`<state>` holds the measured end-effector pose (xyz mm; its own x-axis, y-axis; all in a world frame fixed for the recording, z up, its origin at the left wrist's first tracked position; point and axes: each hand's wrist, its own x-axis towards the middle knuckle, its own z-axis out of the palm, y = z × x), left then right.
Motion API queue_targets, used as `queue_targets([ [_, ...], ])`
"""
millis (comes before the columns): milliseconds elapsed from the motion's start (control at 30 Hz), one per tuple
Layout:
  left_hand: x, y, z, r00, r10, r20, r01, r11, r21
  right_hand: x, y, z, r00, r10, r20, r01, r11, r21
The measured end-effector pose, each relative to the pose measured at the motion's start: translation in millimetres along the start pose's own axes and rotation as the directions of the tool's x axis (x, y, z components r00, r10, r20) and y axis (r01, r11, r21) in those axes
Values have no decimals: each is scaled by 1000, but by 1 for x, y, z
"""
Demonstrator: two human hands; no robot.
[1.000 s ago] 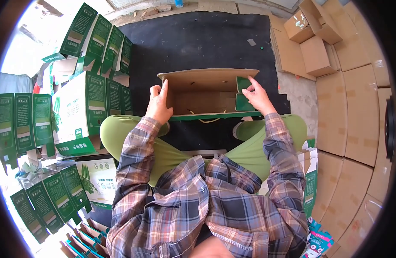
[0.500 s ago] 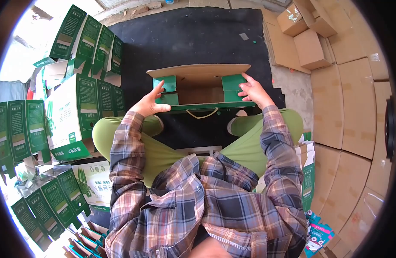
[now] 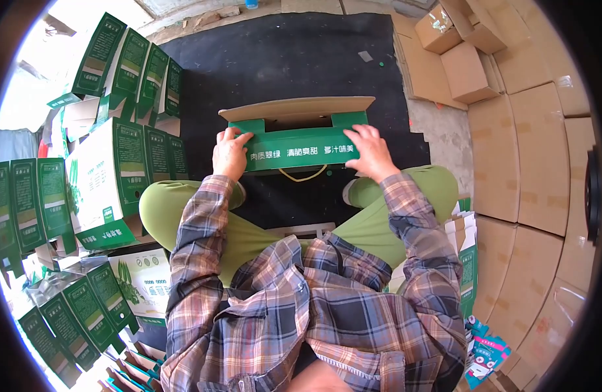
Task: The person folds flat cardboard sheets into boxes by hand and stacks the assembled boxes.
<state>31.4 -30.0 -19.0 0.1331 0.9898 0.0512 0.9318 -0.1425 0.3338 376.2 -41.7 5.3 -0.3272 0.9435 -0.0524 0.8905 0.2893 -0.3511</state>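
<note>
A green cardboard gift box point(image 3: 301, 157) stands between my knees on the black mat. Its near flap, printed with white characters, is folded inward across much of the opening. The brown far flap point(image 3: 301, 106) is still raised. My left hand point(image 3: 231, 154) grips the left end of the near flap, its fingers curled over the edge. At the right end, my right hand point(image 3: 371, 153) holds the same flap with its fingers over the top. A yellow cord handle point(image 3: 304, 178) hangs from the box's near side. The inside is mostly hidden.
Rows of green and white boxes point(image 3: 97, 176) with open flaps stand on the left. Large brown cartons point(image 3: 494, 153) line the right side, with small open cartons point(image 3: 469, 72) at the back right. A blue and pink packet point(image 3: 487, 359) lies at lower right.
The near flap has been folded up and inward, covering the green side flaps and much of the opening. Both hands have closed onto its ends, and the right hand has moved left and down.
</note>
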Motion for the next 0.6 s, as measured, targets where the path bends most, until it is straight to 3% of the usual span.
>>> queue_targets([
  [133, -6, 12, -3, 989, 124, 76, -120, 991, -56, -1, -15, 5, 1000, 14, 8, -13, 995, -95],
  [200, -13, 30, -12, 976, 167, 137, -174, 984, 36, 0, -14, 7, 1000, 2, -11, -3, 993, -120],
  [333, -12, 36, -10, 965, 125, 231, -156, 980, 123, 3, -14, 7, 1000, -1, 13, 2, 994, -113],
  [467, -8, 31, -7, 951, 139, 277, -164, 984, 68, 2, -12, 9, 999, 11, 42, -6, 993, -122],
  [600, -11, 36, -7, 956, 210, 207, -241, 960, 142, 0, -13, 7, 994, 14, 113, 0, 993, -121],
])
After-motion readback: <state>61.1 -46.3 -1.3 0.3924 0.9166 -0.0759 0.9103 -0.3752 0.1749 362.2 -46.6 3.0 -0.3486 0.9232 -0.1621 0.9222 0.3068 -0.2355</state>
